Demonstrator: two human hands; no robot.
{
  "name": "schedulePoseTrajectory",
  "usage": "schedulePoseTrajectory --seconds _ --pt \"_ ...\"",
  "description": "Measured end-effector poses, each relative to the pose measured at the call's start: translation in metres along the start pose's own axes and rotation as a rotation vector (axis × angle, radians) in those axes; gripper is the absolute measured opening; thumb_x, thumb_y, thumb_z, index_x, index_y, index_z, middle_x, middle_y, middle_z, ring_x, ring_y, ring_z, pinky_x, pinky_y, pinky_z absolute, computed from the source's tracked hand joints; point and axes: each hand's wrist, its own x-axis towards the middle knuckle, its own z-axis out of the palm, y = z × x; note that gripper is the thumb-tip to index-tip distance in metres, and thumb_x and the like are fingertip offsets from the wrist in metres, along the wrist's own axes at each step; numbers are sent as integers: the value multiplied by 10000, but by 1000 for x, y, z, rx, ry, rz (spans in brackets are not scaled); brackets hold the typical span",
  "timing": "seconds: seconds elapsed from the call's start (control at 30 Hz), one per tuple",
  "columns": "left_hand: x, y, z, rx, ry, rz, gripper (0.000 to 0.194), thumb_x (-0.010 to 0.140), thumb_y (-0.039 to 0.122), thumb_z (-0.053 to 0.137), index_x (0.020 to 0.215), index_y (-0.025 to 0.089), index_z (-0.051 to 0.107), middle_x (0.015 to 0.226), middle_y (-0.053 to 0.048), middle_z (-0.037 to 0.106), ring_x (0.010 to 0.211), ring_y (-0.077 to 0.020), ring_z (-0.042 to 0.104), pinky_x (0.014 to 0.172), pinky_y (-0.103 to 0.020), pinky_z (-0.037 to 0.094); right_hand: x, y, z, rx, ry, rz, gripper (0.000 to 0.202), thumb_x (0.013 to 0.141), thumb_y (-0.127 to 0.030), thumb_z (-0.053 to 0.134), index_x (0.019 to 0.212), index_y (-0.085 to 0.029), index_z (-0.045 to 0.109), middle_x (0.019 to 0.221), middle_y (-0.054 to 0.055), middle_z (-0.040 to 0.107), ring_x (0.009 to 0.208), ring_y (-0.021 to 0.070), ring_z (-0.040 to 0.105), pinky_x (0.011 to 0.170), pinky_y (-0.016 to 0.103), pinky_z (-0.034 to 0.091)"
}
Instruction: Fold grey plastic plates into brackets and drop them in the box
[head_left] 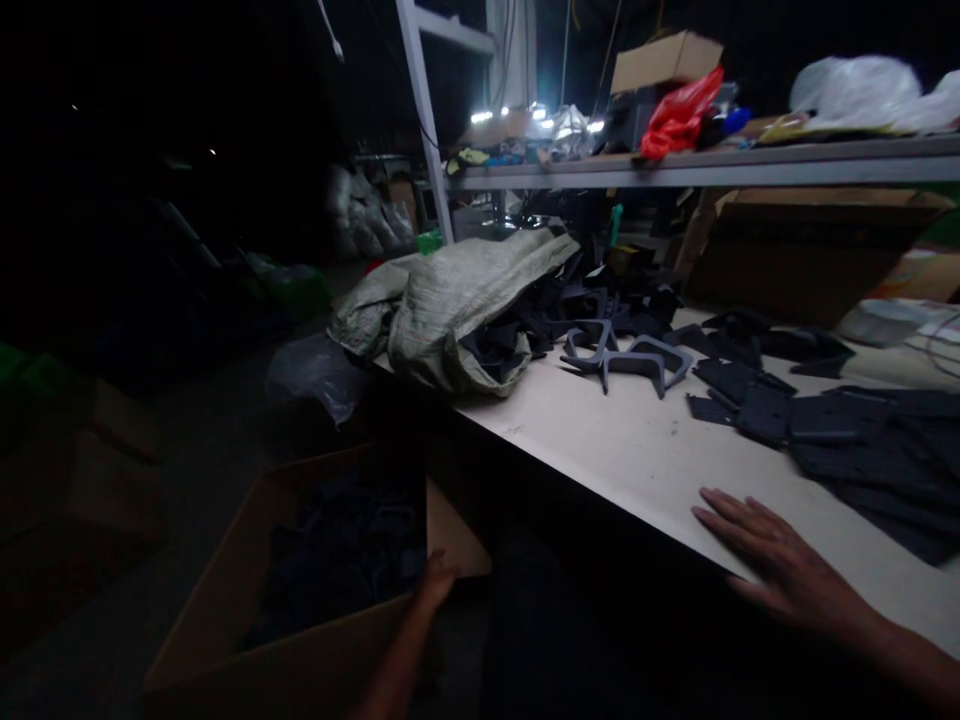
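Down on the left, my left hand grips the edge of a large open cardboard box beside its raised flap. Dark plastic parts fill much of the box; dim light hides their detail. My right hand lies flat on the pale worktable near its front edge, fingers stretched and holding nothing. Beyond it are piled flat black plastic pieces. Farther back, grey angular plastic brackets stand on the tabletop, next to a woven sack with dark parts spilling from its mouth.
A shelf above the table carries a red plastic bag, a small carton and clear plastic bags. Beneath it stands a bigger cardboard box. A metal post rises behind the sack. The left side is very dark.
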Motion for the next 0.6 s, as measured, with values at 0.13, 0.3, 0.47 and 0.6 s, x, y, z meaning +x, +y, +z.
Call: schedulePoseTrajectory --seconds 0.13,0.3,0.47,0.6 --pt "-7 57 3 -258 107 138 344 853 403 723 1141 219 691 1226 -152 746 1221 -321 700 986 -416 580 0 3 6 25 3 10 736 903 -487 670 1597 -330 480 1670 87 383 1514 394 409 1227 670 330" --pt "-11 170 -5 -520 43 364 550 886 529 601 1334 211 600 1261 -172 748 1015 -281 784 918 -404 607 1 2 11 66 20 28 770 873 -414 695 1603 -332 465 1673 87 365 1522 382 396 1239 666 297" --pt "14 278 -9 -602 -18 383 600 988 632 461 1339 159 575 1207 -211 759 956 -263 794 828 -379 626 2 -2 13 101 43 62 792 835 -334 698 1594 -349 476 1688 75 330 1537 372 369 1252 662 258" --pt "50 329 -15 -548 75 293 537 1019 604 518 1289 148 604 1120 -150 749 886 -216 765 774 -354 623 3 -8 10 143 55 90 818 791 -298 704 1582 -339 501 1682 81 347 1540 366 369 1261 652 244"
